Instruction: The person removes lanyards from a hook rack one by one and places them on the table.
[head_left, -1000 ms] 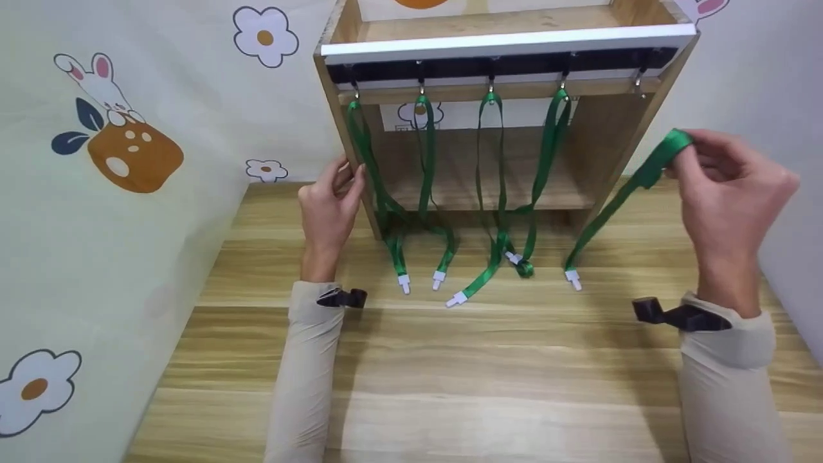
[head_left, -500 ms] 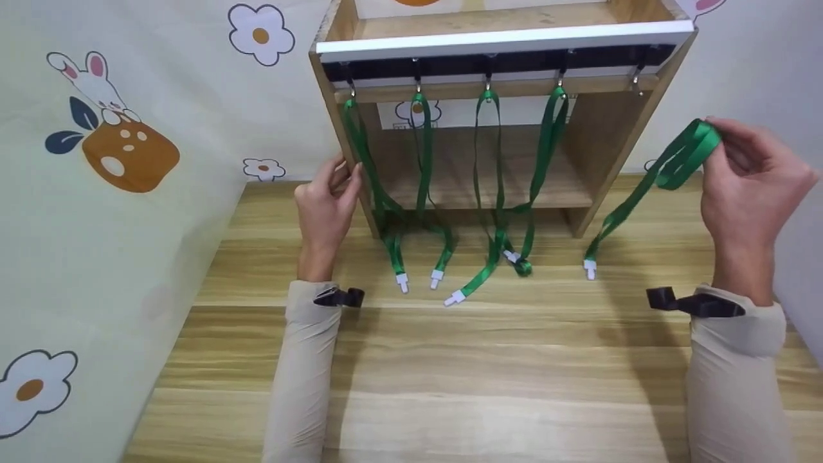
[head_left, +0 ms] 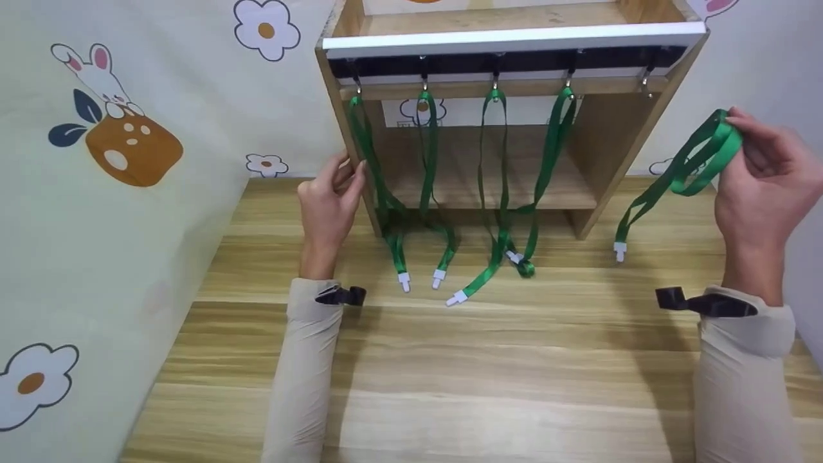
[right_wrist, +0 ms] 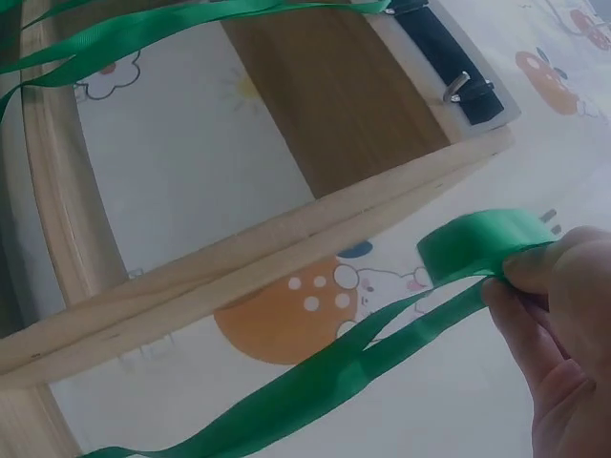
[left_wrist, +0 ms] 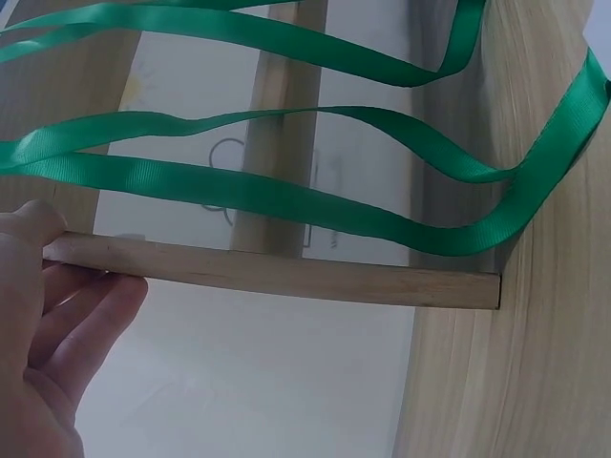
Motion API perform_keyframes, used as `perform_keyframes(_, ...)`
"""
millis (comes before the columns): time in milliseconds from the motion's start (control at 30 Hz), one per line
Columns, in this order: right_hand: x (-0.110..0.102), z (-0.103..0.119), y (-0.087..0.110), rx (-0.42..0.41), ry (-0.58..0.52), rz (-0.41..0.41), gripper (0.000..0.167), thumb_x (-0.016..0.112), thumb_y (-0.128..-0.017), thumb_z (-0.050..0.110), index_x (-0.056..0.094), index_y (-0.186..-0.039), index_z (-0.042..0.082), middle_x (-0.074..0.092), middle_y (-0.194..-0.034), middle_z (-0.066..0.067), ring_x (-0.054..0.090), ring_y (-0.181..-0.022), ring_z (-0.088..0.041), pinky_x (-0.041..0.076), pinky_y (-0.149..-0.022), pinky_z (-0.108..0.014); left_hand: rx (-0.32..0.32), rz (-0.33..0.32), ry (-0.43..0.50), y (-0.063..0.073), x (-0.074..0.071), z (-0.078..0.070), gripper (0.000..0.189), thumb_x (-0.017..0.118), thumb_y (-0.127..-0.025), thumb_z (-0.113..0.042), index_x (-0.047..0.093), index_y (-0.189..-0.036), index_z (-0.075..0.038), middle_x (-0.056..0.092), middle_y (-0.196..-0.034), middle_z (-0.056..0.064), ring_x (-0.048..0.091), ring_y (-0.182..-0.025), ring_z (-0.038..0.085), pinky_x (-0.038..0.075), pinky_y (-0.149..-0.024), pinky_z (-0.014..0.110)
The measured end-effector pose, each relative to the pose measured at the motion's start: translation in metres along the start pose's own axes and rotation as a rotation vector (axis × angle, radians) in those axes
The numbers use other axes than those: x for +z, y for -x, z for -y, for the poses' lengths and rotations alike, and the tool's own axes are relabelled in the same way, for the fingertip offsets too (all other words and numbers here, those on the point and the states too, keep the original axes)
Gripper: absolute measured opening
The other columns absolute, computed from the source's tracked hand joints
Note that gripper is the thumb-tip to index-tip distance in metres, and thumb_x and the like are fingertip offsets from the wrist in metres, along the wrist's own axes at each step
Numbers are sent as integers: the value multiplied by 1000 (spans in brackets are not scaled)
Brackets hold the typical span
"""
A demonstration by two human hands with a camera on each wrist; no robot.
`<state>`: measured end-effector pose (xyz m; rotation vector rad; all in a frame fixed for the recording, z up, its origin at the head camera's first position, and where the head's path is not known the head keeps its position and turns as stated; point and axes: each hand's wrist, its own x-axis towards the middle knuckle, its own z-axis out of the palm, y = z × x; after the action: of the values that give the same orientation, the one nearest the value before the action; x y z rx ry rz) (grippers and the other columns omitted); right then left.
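Note:
At the left side panel (left_wrist: 286, 272) of a small wooden rack (head_left: 514, 36), my left hand (head_left: 328, 206) grips the edge between thumb and fingers. To the right of the rack, my right hand (head_left: 768, 186) pinches a green lanyard (right_wrist: 286, 405) near its top, where the ribbon bends into a loop. Its white clip (head_left: 620, 251) dangles at the lower end. Several other green lanyards (head_left: 548, 154) hang from metal hooks on the rack's black strip (head_left: 527, 62), their clips lying on the wooden surface. The rightmost hook (head_left: 645, 83) is bare.
The rack stands on a wood-grain tabletop (head_left: 488, 373) against a wall covering (head_left: 193, 83) with rabbit, orange and flower prints. An open compartment (head_left: 488, 22) tops the rack, and a lower shelf (head_left: 443, 193) sits behind the hanging lanyards.
My right hand has moved right and slightly up with the lanyard, whose clip has swung rightward and upward. The left hand stays on the rack's side panel.

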<state>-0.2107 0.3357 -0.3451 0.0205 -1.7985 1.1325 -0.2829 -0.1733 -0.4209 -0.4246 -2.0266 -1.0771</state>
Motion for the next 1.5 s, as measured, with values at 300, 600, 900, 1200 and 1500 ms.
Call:
perform_keyframes(300, 1, -23, -1, 123, 72, 65, 21, 73, -104, 17, 82, -119, 4, 81, -128, -9, 76, -120, -6, 58, -108, -23, -3, 8, 16, 1, -1, 0, 31, 74, -105, -23, 76, -123, 2, 80, -119, 18, 82, -106, 24, 66, -80, 20)
perform_keyframes(600, -22, -43, 8, 214, 504, 312, 33, 61, -111, 29, 76, -133, 10, 77, -137, -11, 73, -125, -5, 55, -108, -17, 7, 1, 22, -1, 2, -1, 31, 75, -104, -25, 76, -122, 1, 80, -120, 17, 81, -107, 23, 65, -82, 17)
perform_keyframes(900, -36, -42, 11, 236, 372, 480, 32, 73, -103, 25, 78, -123, 1, 78, -92, 25, 60, -80, 27, 48, -78, 4, -16, -11, 26, 0, 1, 0, 32, 75, -104, -26, 77, -122, 1, 80, -119, 17, 82, -103, 24, 68, -80, 29)
perform_keyframes(1200, -47, -67, 12, 575, 81, 712, 17, 72, -105, 15, 76, -121, 13, 80, -87, 19, 79, -74, -2, 61, -79, -10, -24, 1, 12, -1, 1, 0, 33, 73, -105, -29, 76, -122, -1, 80, -119, 15, 82, -104, 20, 66, -80, 20)
perform_keyframes(1500, -37, -111, 27, 797, 45, 818, 13, 63, -109, 15, 74, -114, 19, 79, -89, 20, 77, -80, -1, 66, -79, -19, -47, 5, 15, 0, 2, -1, 32, 74, -104, -28, 77, -123, -3, 81, -120, 14, 82, -105, 21, 68, -80, 26)
